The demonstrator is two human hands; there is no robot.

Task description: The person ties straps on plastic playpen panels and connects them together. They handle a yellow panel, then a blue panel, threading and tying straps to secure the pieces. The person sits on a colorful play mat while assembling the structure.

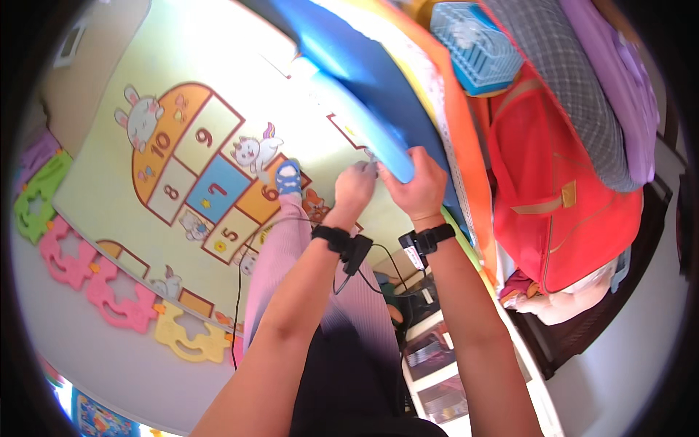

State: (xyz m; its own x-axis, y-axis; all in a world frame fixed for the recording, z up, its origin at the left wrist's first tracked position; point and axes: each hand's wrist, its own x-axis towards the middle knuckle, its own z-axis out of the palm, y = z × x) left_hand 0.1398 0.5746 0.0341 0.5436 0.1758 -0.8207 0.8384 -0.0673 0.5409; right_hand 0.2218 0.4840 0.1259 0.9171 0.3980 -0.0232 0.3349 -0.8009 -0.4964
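A long light-blue strip (368,124), smooth and slightly curved, slants from the bright upper middle down to my hands. I cannot tell exactly what kind of thing it is. My right hand (419,183) is closed round its near end, with the thumb on the left side. Just left of it, my left hand (355,188) has its fingers curled together by the strip's edge. Whatever those fingers pinch, if anything, is hidden. Behind the strip lies a dark-blue sheet-like surface (364,62). Both wrists wear black bands with small devices and cables.
A pale play mat (284,233) with a hopscotch print covers the floor, bordered by colourful fence pieces (120,298). To the right are an orange fabric edge (466,146), a red bag (568,197), a blue basket (477,47) and a white drawer unit (437,357).
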